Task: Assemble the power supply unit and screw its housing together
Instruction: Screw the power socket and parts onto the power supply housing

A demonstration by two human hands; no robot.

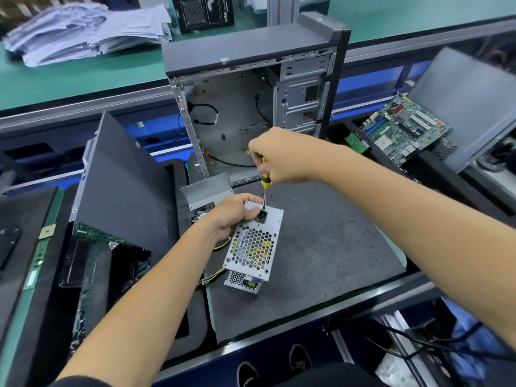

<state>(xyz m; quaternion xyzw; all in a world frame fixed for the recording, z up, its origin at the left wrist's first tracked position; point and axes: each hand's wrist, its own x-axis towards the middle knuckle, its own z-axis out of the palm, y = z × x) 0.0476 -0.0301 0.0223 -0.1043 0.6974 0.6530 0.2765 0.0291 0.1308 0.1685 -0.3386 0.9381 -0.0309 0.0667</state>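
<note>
On the far side of the bench, a black box (205, 12) bears the number "850", printed sideways in white; its smaller lettering is too blurred to read.

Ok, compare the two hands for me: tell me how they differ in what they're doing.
The right hand is raised and grips the yellow-and-black screwdriver by its handle; the left hand sits lower and holds the power supply unit at its upper left corner. The right hand works the tool, with the tip down by the black socket; the left steadies the housing on the grey mat. Both are bare, with fingers curled around something.
</note>
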